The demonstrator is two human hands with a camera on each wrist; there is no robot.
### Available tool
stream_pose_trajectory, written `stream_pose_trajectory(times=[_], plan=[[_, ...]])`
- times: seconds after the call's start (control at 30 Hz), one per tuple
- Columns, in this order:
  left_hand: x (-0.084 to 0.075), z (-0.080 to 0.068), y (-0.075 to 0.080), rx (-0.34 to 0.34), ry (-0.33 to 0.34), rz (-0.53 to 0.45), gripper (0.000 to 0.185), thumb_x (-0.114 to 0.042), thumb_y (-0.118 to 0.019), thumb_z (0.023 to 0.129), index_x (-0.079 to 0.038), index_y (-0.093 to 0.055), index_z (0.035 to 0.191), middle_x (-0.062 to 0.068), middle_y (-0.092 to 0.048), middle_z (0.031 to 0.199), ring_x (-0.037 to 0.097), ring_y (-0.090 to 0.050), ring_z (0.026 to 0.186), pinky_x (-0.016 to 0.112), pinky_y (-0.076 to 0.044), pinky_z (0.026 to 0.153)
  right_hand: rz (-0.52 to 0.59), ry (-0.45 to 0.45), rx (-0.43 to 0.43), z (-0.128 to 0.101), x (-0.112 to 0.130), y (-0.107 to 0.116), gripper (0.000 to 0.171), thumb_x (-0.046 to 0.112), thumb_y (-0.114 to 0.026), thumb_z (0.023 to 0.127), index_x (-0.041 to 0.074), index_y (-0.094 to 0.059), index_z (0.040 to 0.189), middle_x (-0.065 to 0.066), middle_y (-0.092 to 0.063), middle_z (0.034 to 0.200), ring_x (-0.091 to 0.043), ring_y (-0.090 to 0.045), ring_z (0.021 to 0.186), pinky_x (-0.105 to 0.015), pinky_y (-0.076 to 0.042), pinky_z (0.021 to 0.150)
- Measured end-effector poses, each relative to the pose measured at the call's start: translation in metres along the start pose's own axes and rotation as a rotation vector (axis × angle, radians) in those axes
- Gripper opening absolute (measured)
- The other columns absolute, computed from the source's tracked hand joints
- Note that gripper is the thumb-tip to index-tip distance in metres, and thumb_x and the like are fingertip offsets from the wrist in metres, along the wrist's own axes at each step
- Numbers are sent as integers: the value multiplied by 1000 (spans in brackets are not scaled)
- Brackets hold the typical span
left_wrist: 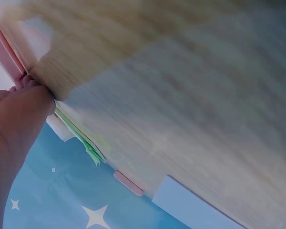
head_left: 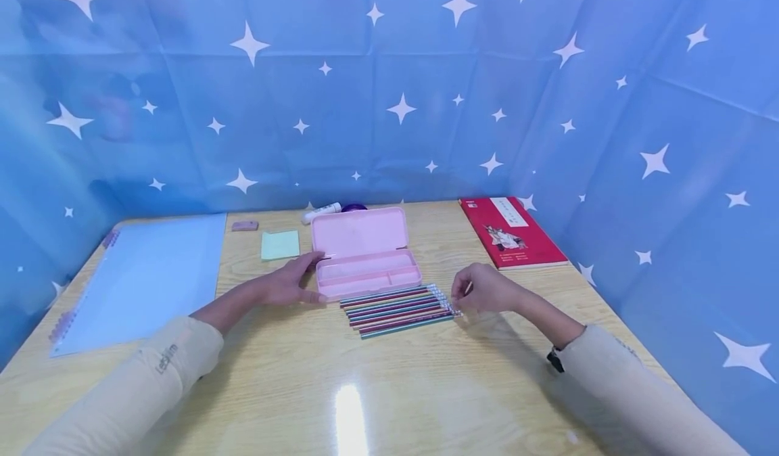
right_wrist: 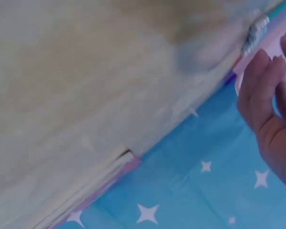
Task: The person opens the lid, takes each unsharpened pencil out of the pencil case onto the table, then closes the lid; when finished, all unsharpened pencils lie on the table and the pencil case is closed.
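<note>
In the head view, a pink pencil case [head_left: 362, 277] lies with its lid [head_left: 359, 231] raised and its divided tray showing. Several striped pencils [head_left: 395, 312] are lined up side by side in front of it, white eraser ends to the right. My left hand [head_left: 289, 281] rests at the case's left side, thumb at the near corner and fingers by the hinge. Just right of the eraser ends hovers my right hand [head_left: 487, 288], fingers loosely bent. In the right wrist view, nothing shows between the fingers of that right hand [right_wrist: 271, 100].
A red book [head_left: 511, 233] lies at the back right. Behind the case are a white tube [head_left: 320, 213] and a purple round thing [head_left: 353, 207]. Pale green sticky notes [head_left: 280, 245], a small eraser [head_left: 245, 226] and a large bluish-white sheet [head_left: 146, 273] lie to the left.
</note>
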State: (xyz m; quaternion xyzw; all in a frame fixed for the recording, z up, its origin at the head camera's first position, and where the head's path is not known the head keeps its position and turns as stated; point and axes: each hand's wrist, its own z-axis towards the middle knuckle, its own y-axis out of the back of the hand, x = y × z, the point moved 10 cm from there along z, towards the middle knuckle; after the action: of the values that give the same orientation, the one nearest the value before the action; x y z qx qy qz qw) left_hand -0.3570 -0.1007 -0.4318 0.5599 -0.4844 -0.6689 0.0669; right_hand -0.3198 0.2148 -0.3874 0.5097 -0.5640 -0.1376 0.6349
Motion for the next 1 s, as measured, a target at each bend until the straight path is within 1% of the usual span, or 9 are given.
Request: stream_pose_trajectory(times=[0.1, 0.23, 0.4, 0.5, 0.6, 0.7, 0.8, 0.9, 1.0], plan=[[-2, -1, 3, -8, -20, 2, 107, -45, -77, 84, 2, -13, 156, 26, -25, 157, 41, -23, 146, 53, -19, 120, 34, 54, 17, 15, 7, 7, 12, 13, -79, 85, 8, -71, 94, -1, -69, 92, -19, -64, 85, -29, -58, 70], [-4, -3, 6, -25, -46, 3, 104, -41, -77, 85, 1, -13, 156, 25, -31, 154, 40, -28, 143, 53, -21, 119, 71, 78, 29, 41, 9, 12, 24, 15, -78, 87, 3, -71, 106, -9, -70, 105, -24, -68, 96, -33, -59, 79], [-7, -2, 7, -45, -78, 14, 100, -35, -77, 87, 0, -14, 156, 25, -36, 150, 40, -35, 139, 54, -27, 117, 95, 71, 24, 66, 6, 15, 38, 14, -78, 87, 3, -66, 121, -14, -65, 123, -31, -65, 110, -37, -58, 88], [-6, -2, 9, -63, -69, 10, 100, -32, -78, 87, -3, -13, 157, 23, -39, 150, 40, -38, 137, 53, -30, 116, 99, 59, 22, 77, 4, 16, 46, 16, -79, 86, 5, -63, 128, -13, -62, 129, -31, -63, 114, -38, -57, 90], [-5, -3, 13, -93, -55, -2, 100, -30, -78, 86, -4, -12, 157, 23, -39, 148, 42, -40, 136, 55, -31, 114, 104, 62, 25, 87, 3, 14, 53, 18, -79, 86, 6, -59, 133, -13, -59, 133, -32, -62, 116, -38, -56, 91], [-4, -4, 16, -116, -50, -25, 99, -29, -79, 86, -3, -13, 155, 24, -36, 147, 44, -41, 133, 56, -33, 112, 100, 60, 16, 95, 2, 13, 58, 20, -81, 84, 9, -57, 136, -11, -58, 136, -31, -60, 118, -39, -56, 92], [-4, -3, 16, -125, -56, -60, 100, -28, -80, 85, -1, -12, 153, 25, -30, 148, 45, -42, 129, 57, -35, 110, 95, 52, 10, 101, -1, 9, 64, 21, -83, 82, 12, -55, 139, -9, -55, 139, -30, -60, 119, -41, -55, 94], [-2, -2, 14, -127, -45, -99, 108, -28, -82, 83, 0, -5, 155, 25, -25, 152, 45, -41, 128, 58, -36, 109, 97, 37, 18, 104, -4, 4, 71, 22, -84, 80, 14, -51, 143, -7, -52, 143, -29, -59, 121, -42, -53, 97], [1, 0, 13, -119, -14, -125, 118, -29, -82, 83, 2, 6, 155, 25, -20, 156, 46, -38, 132, 58, -33, 112, 90, 28, 25, 107, -6, 0, 76, 24, -86, 79, 15, -49, 145, -7, -52, 143, -28, -59, 121, -41, -53, 97]])
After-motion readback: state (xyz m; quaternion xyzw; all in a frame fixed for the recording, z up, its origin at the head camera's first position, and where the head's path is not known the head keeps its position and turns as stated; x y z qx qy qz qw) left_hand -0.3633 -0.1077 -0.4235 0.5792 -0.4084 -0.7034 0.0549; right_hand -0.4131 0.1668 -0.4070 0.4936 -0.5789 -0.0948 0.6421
